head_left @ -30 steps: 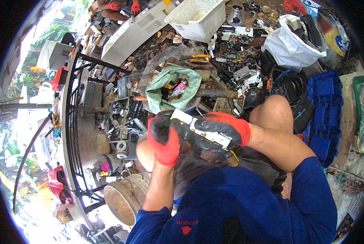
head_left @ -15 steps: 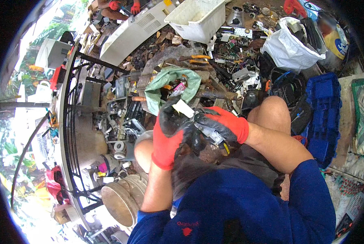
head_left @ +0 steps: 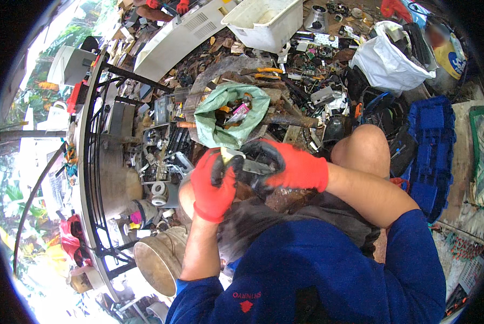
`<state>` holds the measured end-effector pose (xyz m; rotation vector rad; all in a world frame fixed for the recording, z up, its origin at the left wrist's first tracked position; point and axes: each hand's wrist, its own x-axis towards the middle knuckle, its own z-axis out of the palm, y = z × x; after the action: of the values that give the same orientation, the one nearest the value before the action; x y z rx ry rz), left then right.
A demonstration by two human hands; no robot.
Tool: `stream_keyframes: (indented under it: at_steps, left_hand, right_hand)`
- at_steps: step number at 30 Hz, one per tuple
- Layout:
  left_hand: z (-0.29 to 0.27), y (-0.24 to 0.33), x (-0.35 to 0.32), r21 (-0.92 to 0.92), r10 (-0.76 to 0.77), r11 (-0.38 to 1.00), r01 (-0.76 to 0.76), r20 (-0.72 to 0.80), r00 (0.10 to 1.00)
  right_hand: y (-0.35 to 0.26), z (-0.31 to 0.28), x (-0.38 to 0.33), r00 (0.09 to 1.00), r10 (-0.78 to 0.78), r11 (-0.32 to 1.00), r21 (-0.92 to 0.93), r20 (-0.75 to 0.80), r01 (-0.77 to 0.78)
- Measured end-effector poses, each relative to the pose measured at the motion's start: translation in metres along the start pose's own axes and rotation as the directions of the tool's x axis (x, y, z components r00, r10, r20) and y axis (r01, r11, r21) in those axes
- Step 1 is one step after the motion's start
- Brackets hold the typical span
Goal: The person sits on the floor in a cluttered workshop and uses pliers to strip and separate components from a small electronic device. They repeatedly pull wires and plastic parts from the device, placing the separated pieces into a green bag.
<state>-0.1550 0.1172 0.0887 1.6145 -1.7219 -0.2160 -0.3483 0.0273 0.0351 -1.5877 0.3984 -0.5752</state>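
Both my hands wear red gloves with black palms and fingers, and they meet just in front of my lap. My left hand (head_left: 215,183) is closed, pinching a small whitish-yellow piece (head_left: 229,155) at its fingertips. My right hand (head_left: 296,166) curls round a flat grey part (head_left: 256,167) that spans the gap between the hands; its kind is not clear, and the fingers cover part of it. Just beyond the hands stands a green sack (head_left: 207,120) with its mouth open, holding scraps and a pink piece (head_left: 241,112).
Scrap parts cover the ground ahead. Farther off stand a white tub (head_left: 261,32) and a white sack (head_left: 385,62). A blue plastic case (head_left: 428,156) lies on the right. At left are a black metal frame (head_left: 93,178) and a bucket (head_left: 155,264). Another person's gloved hand (head_left: 182,6) shows at the top.
My left hand has turned and lowered slightly, its fingers now closing over the whitish piece. The grey part has come up level between my hands, and the right hand has rotated.
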Motion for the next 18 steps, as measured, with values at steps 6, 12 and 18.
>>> stream_keyframes:
  at_steps: [6, 12, 18]
  left_hand:
    - [-0.022, -0.006, -0.008, -0.033, 0.044, 0.999, -0.036, 0.281, 0.959]
    - [-0.046, -0.011, -0.009, -0.208, -0.029, 0.968, 0.141, 0.466, 0.884]
    - [-0.046, -0.021, -0.006, -0.290, -0.079, 0.927, 0.238, 0.469, 0.880]
  right_hand:
    - [-0.004, 0.016, -0.010, 0.987, 0.029, 0.950, -0.310, 0.160, 0.023]
    - [-0.016, 0.001, -0.019, 0.935, 0.063, 0.998, -0.040, 0.350, -0.052]
    - [-0.007, -0.002, -0.019, 0.938, 0.060, 0.998, 0.013, 0.343, -0.068]
